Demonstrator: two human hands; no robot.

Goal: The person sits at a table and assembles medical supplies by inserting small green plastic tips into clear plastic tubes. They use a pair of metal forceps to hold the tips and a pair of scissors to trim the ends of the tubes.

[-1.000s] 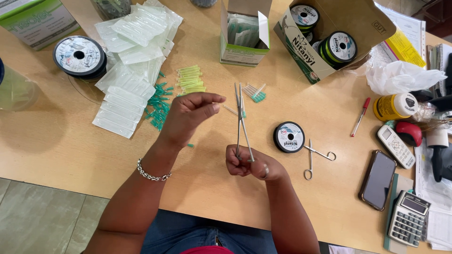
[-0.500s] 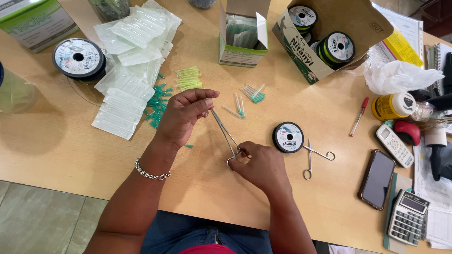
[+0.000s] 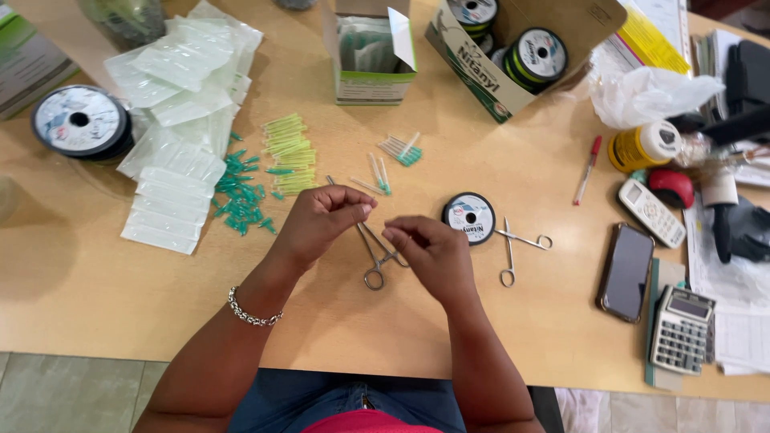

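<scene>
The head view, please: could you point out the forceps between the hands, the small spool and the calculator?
forceps (image 3: 374, 277): head view, on a finger ring.
small spool (image 3: 469, 217): head view, on its label face.
calculator (image 3: 681, 329): head view, on its keypad.

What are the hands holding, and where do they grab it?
The left hand and right hand pinch something too thin to see. The silver metal scissor-handled clamp lies between them; whether it is gripped cannot be told.

A small craft workshop or assembly desk is showing here: a wooden worktop (image 3: 96, 297) is carrying thread spools (image 3: 79, 122), plastic packets (image 3: 172, 104) beside them, forceps (image 3: 513, 248), and a calculator (image 3: 680, 329) further right.
</scene>
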